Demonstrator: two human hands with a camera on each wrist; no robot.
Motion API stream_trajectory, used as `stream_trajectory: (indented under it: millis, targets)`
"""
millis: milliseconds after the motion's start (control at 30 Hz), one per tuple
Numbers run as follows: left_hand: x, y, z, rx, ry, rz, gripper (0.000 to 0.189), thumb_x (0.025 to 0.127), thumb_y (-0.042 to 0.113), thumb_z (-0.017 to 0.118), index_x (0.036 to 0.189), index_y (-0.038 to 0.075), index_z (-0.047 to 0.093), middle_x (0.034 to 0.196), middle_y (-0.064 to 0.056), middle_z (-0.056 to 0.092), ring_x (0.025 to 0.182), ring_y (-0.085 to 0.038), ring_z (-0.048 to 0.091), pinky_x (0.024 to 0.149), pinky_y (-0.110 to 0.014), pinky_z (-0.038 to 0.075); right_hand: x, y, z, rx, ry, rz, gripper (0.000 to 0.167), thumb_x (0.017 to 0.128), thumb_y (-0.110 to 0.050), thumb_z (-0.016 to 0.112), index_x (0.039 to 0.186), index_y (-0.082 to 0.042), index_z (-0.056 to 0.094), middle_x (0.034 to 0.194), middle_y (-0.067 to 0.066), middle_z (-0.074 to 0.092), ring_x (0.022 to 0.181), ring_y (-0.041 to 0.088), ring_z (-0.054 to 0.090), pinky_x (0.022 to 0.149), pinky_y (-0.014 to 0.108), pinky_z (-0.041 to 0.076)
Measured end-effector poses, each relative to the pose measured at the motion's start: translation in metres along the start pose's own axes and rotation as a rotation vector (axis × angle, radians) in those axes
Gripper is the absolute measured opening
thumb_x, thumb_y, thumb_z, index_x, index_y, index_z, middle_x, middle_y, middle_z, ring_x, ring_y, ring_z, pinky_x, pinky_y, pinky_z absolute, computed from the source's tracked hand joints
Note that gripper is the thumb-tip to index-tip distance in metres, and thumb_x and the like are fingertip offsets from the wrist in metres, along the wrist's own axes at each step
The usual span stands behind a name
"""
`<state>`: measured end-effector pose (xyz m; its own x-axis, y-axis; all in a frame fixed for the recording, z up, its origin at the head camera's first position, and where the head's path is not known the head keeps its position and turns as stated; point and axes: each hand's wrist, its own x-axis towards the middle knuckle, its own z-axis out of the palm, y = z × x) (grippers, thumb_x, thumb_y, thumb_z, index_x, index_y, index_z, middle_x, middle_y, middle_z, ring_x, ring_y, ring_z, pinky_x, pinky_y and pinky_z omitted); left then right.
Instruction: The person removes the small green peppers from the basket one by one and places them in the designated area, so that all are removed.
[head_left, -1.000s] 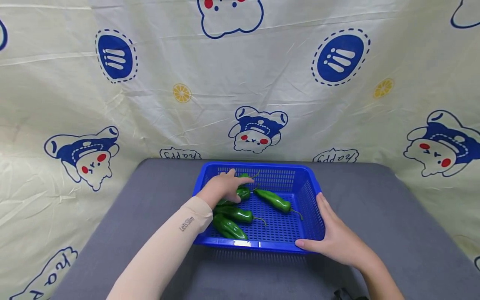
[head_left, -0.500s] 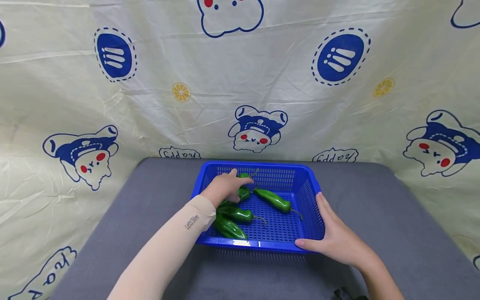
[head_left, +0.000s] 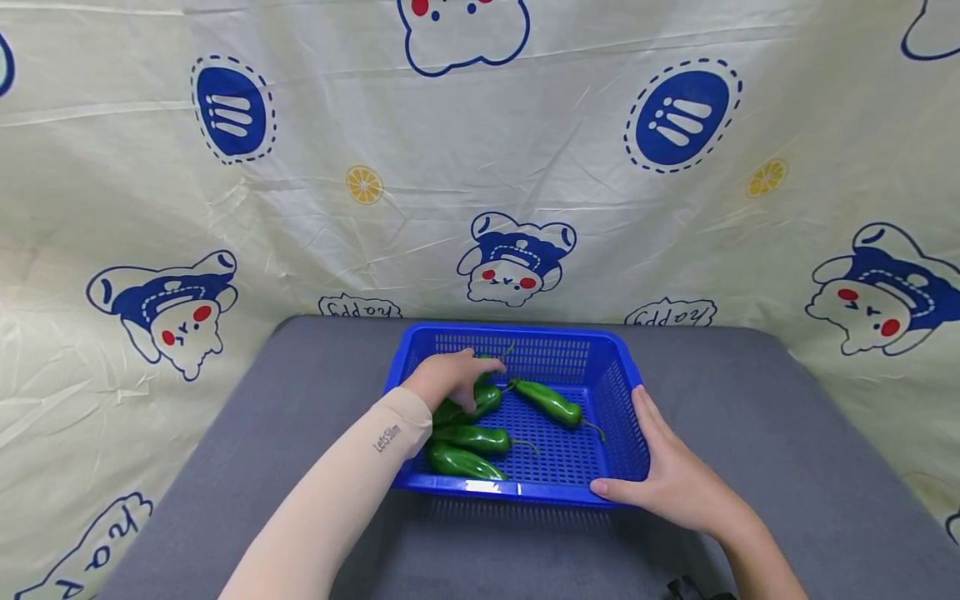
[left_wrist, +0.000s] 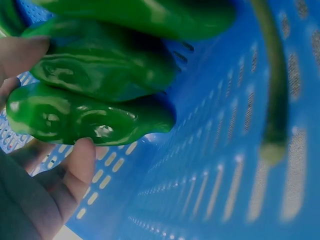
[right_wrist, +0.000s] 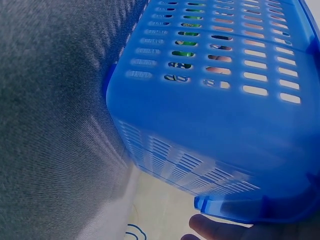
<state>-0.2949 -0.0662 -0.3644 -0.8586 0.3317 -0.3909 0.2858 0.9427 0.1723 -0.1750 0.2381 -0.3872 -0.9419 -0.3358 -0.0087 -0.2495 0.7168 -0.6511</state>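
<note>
A blue plastic basket (head_left: 525,332) holds several glossy green peppers with stems. My left hand (head_left: 448,377) reaches into its left part and grips at peppers there, the thumb on one pepper (head_left: 489,402). In the left wrist view two peppers, an upper one (left_wrist: 110,65) and a lower one (left_wrist: 90,120), lie between thumb and fingers (left_wrist: 84,157). Two more peppers (head_left: 480,439) lie nearer the front rim, and a single pepper (head_left: 551,402) sits apart to the right. My right hand (head_left: 678,475) holds the basket's front right corner, thumb on the front rim, fingers along the right side.
The basket stands on a grey cloth-covered table (head_left: 750,400). Behind rises a pale curtain (head_left: 420,258) with cartoon prints. A small dark object (head_left: 693,588) shows by the right forearm. Slotted basket walls (right_wrist: 200,110) fill much of the right wrist view.
The left hand has moved slightly toward the front of the basket. The peppers on the left have shifted forward and a little right. The right hand and basket stay put.
</note>
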Motion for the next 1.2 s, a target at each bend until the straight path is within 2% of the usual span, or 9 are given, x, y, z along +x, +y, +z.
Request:
stream_trajectory:
  millis: [133,267,400,1000,1200]
  targets:
    - [0.0035,-0.0029,-0.0009,0.008,-0.012,0.046,0.082,0.082,0.017,0.081,0.148,0.042,0.039,0.161,-0.014,0.030,0.142,-0.036,0.039,0.105,-0.053,0.045,0.0000,-0.0011,-0.0003,-0.005,-0.001,0.001,0.129,0.078,-0.051,0.080,0.158,-0.013,-0.015,0.166,0.018,-0.012,0.149,0.053,0.005,0.106,0.078,0.020]
    - [0.0054,-0.0048,-0.0005,-0.013,-0.016,0.090,0.085,0.078,0.021,0.086,0.147,0.038,0.041,0.160,-0.012,0.031,0.144,-0.035,0.036,0.110,-0.057,0.040,0.0001,-0.0012,-0.0005,-0.010,-0.004,0.006,0.129,0.078,-0.051,0.080,0.158,-0.012,-0.014,0.166,0.018,-0.012,0.148,0.054,0.005,0.106,0.078,0.020]
    - [0.0053,-0.0055,0.0004,-0.020,-0.013,0.108,0.089,0.075,0.025,0.088,0.148,0.038,0.039,0.163,-0.011,0.026,0.148,-0.035,0.030,0.112,-0.059,0.036,0.0009,-0.0013,-0.0004,-0.012,-0.005,0.006,0.129,0.078,-0.052,0.079,0.158,-0.013,-0.014,0.166,0.018,-0.011,0.148,0.054,0.006,0.105,0.078,0.021]
    - [-0.0005,-0.0005,0.0027,0.007,-0.006,0.126,0.095,0.072,0.032,0.090,0.149,0.039,0.035,0.163,-0.013,0.024,0.148,-0.034,0.031,0.112,-0.057,0.037,0.0007,-0.0026,-0.0005,-0.017,-0.005,0.002,0.129,0.078,-0.051,0.080,0.158,-0.013,-0.015,0.166,0.018,-0.012,0.148,0.054,0.005,0.105,0.078,0.020]
    - [-0.0004,-0.0031,0.0005,-0.023,-0.013,0.148,0.093,0.072,0.034,0.090,0.148,0.037,0.037,0.158,-0.009,0.034,0.144,-0.032,0.037,0.109,-0.056,0.041,0.0009,-0.0033,-0.0001,-0.013,-0.008,0.014,0.130,0.078,-0.052,0.080,0.157,-0.014,-0.016,0.165,0.019,-0.012,0.148,0.054,0.005,0.105,0.078,0.020]
